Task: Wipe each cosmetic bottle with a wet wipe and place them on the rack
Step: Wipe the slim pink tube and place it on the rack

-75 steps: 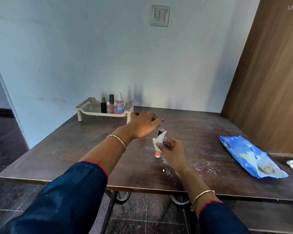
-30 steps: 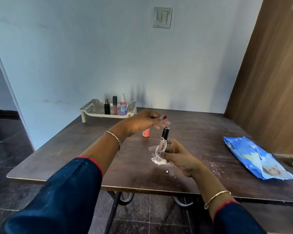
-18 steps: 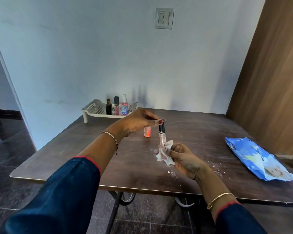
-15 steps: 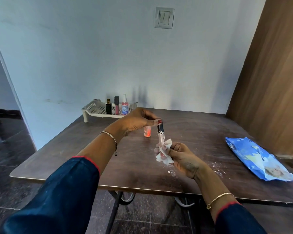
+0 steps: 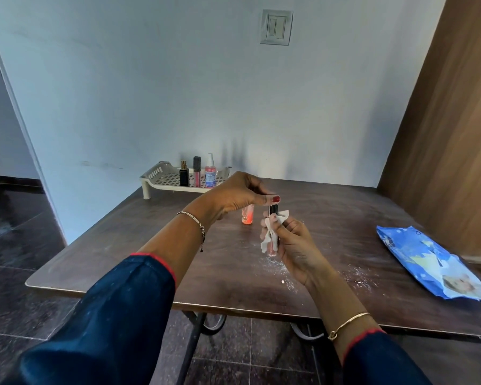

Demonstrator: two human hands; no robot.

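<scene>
Clearances, head view. I see bare grid on the left part of the rack (image 5: pixel 161 180). A black bottle (image 5: pixel 184 177), a pink tube (image 5: pixel 197 172) and a spray bottle (image 5: pixel 210 175) stand in a row on its right part. The left hand (image 5: pixel 233 195) and right hand (image 5: pixel 295 245) meet mid-worktop on a gloss tube (image 5: pixel 273 209) wrapped in a wet wipe (image 5: pixel 270 234). An orange bottle (image 5: pixel 247 216) stands upright just behind them. Bare worktop (image 5: pixel 122 245) runs along the left edge to the rack, and also lies between the right hand and the blue wipe pack (image 5: pixel 428 262). The wall (image 5: pixel 178 93) closes the far side and a wooden panel (image 5: pixel 456 134) the right.
</scene>
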